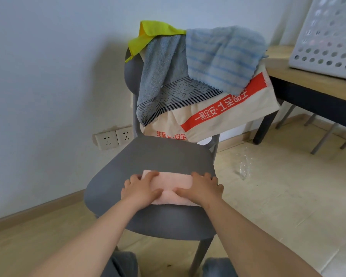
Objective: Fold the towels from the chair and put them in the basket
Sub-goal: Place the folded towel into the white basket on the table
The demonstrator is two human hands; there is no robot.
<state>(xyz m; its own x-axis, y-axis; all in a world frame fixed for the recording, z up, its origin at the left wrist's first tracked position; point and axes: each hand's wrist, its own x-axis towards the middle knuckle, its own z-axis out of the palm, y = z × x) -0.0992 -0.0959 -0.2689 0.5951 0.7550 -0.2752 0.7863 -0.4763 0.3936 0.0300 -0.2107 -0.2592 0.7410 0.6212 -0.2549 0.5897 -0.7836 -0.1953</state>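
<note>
Folded pink towel (168,181) on front of grey chair (158,154) seat. Pressed flat under left hand (140,188) and right hand (203,187), fingers spread, gripping nothing. More towels (224,56) over backrest; basket (328,37) on bench (288,76).

"What does the person have on?"

"Very little of it shows. The left forearm (101,232) and the right forearm (240,232) are bare along all of their visible length, from the wrist to the bottom edge of the view."

"And the hands?"

"The left hand (140,188) and the right hand (202,188) are bare as well. The fingers are too small in the view to tell anything about the nails."

"Any clothing at all?"

"Only trousers (124,264), grey-blue and faded, in a soft cloth that looks like denim. They show as two rounded shapes at the bottom edge, the left knee and the right knee (218,266), both cut off by the frame."
</note>
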